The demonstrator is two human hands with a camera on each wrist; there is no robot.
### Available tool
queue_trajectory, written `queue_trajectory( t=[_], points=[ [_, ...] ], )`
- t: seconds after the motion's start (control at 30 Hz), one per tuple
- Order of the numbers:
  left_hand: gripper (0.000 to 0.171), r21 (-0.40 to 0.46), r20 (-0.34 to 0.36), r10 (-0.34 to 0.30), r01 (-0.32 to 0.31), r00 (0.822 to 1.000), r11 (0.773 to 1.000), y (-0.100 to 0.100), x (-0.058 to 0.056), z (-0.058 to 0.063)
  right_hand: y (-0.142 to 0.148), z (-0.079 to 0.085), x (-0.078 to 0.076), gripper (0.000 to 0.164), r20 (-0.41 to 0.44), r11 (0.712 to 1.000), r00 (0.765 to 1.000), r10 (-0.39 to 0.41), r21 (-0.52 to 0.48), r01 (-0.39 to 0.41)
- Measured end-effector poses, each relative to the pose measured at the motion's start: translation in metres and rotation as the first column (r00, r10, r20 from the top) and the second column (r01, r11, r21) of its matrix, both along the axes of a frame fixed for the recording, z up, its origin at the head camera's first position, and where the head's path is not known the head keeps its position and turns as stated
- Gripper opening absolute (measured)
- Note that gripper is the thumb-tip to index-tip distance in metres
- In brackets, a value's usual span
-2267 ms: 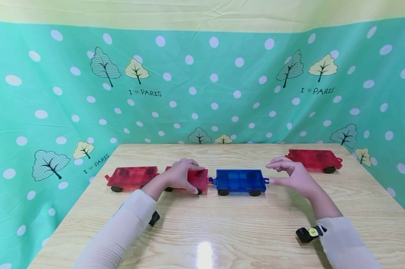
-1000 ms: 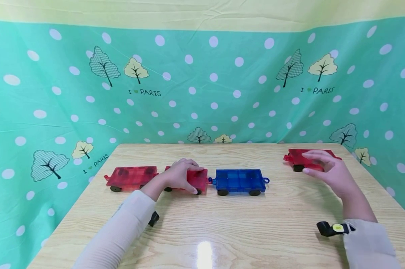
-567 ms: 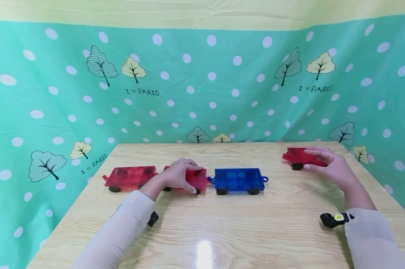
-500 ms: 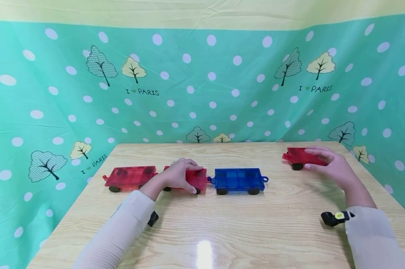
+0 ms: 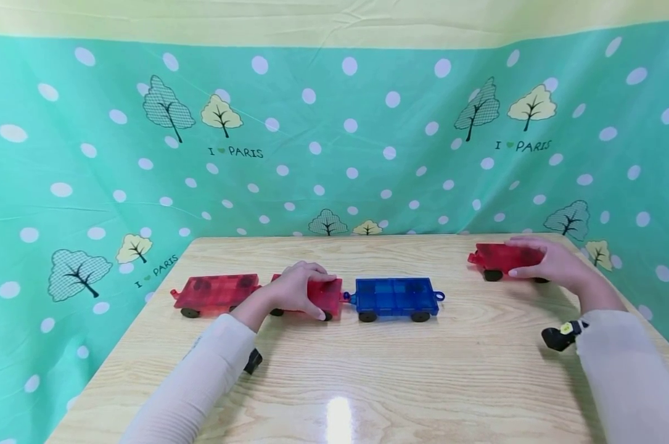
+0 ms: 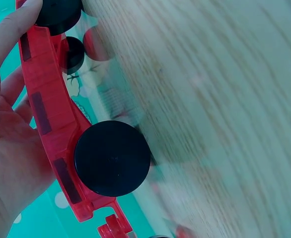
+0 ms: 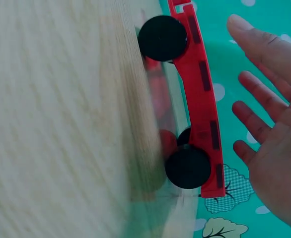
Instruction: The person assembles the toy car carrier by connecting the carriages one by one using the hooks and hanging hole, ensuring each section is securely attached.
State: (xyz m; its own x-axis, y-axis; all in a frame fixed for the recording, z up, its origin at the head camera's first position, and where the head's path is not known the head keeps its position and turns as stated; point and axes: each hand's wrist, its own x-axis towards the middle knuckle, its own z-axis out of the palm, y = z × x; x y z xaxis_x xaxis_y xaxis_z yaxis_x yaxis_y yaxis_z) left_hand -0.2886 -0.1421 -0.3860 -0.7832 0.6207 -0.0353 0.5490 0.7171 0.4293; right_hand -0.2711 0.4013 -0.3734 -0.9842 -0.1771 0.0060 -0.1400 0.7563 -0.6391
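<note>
Left hand [image 5: 296,288] arched, gripping the middle red wagon [image 5: 328,296], right hand [image 5: 552,265] outstretched, spread wide above far-right red wagon [image 5: 497,259]

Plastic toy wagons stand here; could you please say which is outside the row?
The translucent red wagon by the right hand, farther back; the other three line up.

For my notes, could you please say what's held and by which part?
The left hand holds the middle red car by its long sides; right hand, nothing.
</note>
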Motion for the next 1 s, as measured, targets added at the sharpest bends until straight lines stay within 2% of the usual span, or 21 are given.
queue_trajectory(
  t=[0.23,0.57,1.0],
  points=[
    [0.079,0.004,0.012,0.005,-0.005,1.0,1.0,0.001,-0.001,0.001,0.006,0.004,-0.014,0.083,0.026,0.996,1.0,0.004,0.093,-0.007],
    [0.079,0.004,0.014,0.01,-0.01,1.0,1.0,0.0,0.0,0.0,0.01,0.001,-0.024,0.084,0.098,0.996,0.993,0.062,0.062,-0.068],
    [0.08,-0.001,0.003,-0.004,0.004,1.0,1.0,0.001,0.0,0.0,0.012,-0.003,-0.03,0.083,0.134,0.995,0.99,0.043,0.079,-0.054]
  ],
)
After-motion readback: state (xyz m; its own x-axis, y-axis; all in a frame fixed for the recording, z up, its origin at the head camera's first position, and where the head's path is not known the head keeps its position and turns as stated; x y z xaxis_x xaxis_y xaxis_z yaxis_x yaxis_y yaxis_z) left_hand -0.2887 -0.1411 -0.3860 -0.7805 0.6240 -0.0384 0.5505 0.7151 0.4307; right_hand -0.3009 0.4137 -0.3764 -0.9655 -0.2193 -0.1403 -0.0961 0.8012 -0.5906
